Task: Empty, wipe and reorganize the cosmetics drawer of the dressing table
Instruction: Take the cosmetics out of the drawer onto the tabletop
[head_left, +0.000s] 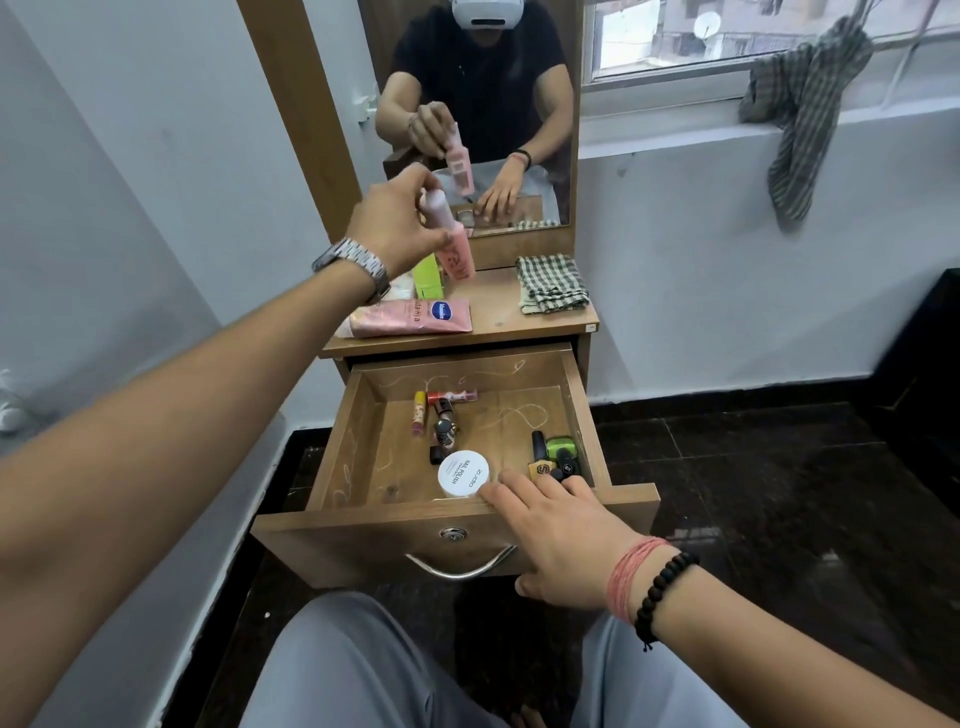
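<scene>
Sitting at the bottom of the frame are two knees in grey trousers (363, 670), closest to the camera. Just past them, in the lower middle, the brown wooden drawer (363, 525) of the dressing table is pulled wide open, with a curved silver metal handle (460, 567) on its front.

The right hand (558, 535) rests on the drawer's front edge at the lower right. Its fingers are straight and spread, and they grip nothing. One fingertip touches the round white nail polish remover tub (463, 474) inside the drawer. A red thread band (631, 577) and a black bead bracelet (662, 597) sit on that wrist.

Inside the drawer, near the right wall, lie small dark and green nail polish bottles (556, 457). Toward the back left lie a few thin lip balm and lipstick tubes (439, 410).

Farther up, in the middle of the frame, the wooden table top (498, 322) holds a flat pink lotion tube with a blue label (415, 318), a lime green box (427, 274) and a folded green checked cloth (551, 283).

Above the table top, the left hand (402, 221) pinches a tall pink bottle (452, 239), tilted, in the air. A silver metal watch (353, 262) is on that wrist.

Behind it stands a wood-framed mirror (519, 104). At the upper right, another checked cloth (805, 104) hangs by the window sill.
</scene>
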